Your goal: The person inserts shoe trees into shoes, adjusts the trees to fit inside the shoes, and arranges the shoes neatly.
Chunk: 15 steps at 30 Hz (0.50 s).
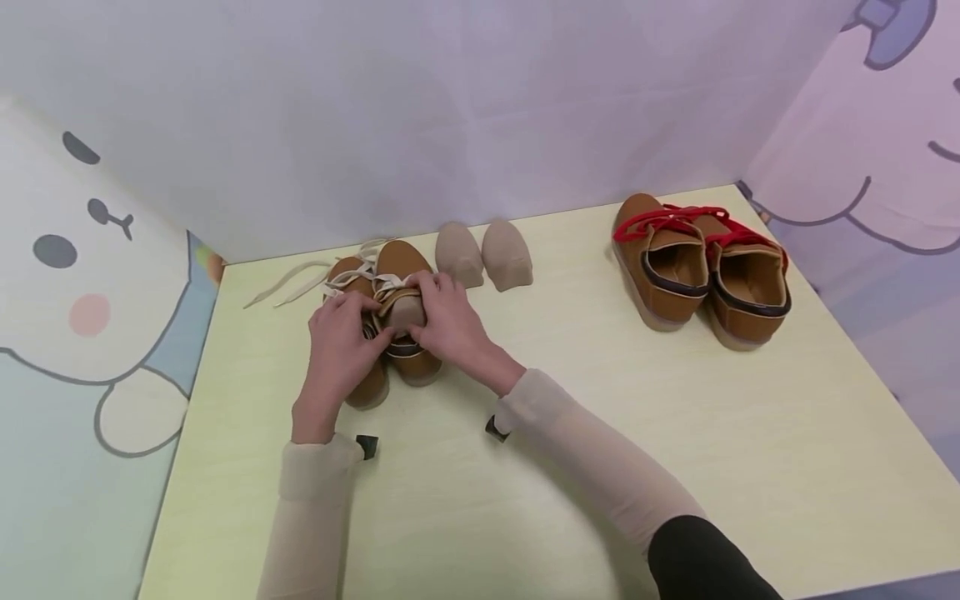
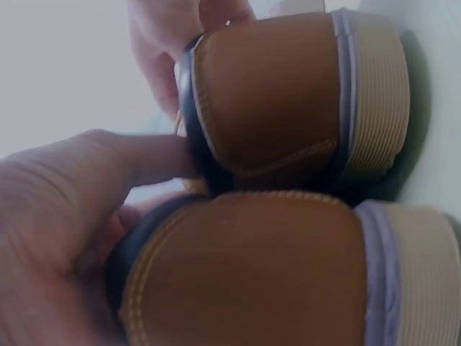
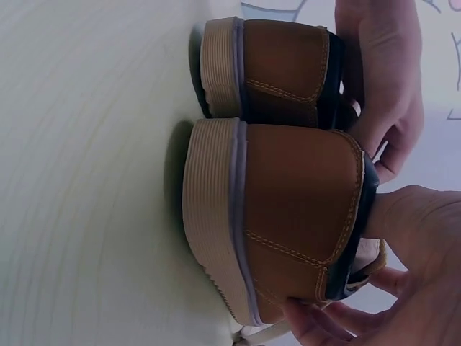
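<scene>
Two brown leather shoes with loosened white laces stand side by side at the left of the table, toes pointing away. In the opening of the right-hand shoe point(image 1: 415, 364) sits a beige toe-shaped shoe insert point(image 1: 407, 314). My right hand point(image 1: 452, 323) grips that shoe's right side, with the thumb at the insert and the fingers along the outer upper. From the left, my left hand point(image 1: 342, 340) holds the opening's edge between fingers and thumb. It reaches over the left-hand shoe point(image 1: 367, 388) and partly hides it. Both heels point(image 2: 281, 94) show in the wrist views.
Two more beige inserts point(image 1: 459, 252) lie behind my right hand near the back wall. A pair of brown shoes point(image 1: 663, 275) with red laces stands at the right rear. Loose white lace ends point(image 1: 288, 281) trail over the pale table point(image 1: 570, 367) at the left.
</scene>
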Each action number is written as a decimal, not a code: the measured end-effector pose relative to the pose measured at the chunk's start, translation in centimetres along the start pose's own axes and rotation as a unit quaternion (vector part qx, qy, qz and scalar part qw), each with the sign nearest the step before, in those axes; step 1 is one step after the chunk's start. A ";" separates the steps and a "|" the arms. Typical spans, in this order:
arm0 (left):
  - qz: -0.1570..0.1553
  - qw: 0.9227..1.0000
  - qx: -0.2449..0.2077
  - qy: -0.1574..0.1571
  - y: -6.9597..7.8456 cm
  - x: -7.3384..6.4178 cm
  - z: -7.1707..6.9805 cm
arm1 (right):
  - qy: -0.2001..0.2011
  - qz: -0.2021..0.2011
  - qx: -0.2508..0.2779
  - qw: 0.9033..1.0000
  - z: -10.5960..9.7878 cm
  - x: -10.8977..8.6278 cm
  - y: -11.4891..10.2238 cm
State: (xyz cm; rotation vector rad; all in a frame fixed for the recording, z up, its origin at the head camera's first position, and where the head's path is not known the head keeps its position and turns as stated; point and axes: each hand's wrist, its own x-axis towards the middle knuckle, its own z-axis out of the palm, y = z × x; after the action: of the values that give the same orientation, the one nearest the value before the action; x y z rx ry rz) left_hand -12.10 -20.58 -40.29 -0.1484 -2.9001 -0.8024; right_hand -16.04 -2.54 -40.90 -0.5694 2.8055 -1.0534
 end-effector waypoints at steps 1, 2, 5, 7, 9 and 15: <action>-0.006 1.000 0.004 0.008 0.2 0.0 0.2 | 0.003 0.003 0.000 1.000 0.1 0.0 0.0; -0.013 1.000 0.004 0.017 0.4 0.1 0.3 | 0.007 0.006 -0.002 1.000 0.1 0.1 0.1; -0.037 0.998 0.005 0.050 0.6 0.3 1.0 | 0.018 0.006 -0.012 1.000 0.4 0.3 0.2; -0.051 0.996 0.006 0.067 0.9 0.4 1.3 | 0.024 0.003 -0.027 0.999 0.5 0.4 0.2; -0.060 0.995 0.010 0.083 0.9 0.5 1.6 | 0.028 0.000 -0.045 0.999 0.5 0.7 0.1; -0.022 0.993 0.057 0.105 0.8 0.6 2.0 | 0.014 0.000 -0.116 0.993 0.4 1.5 -0.1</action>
State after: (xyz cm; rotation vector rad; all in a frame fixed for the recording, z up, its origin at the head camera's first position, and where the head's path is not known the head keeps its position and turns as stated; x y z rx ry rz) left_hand -12.83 -18.86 -41.50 0.0101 -2.7489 -0.6143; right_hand -17.30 -3.39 -41.13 -0.5793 2.9741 -0.7431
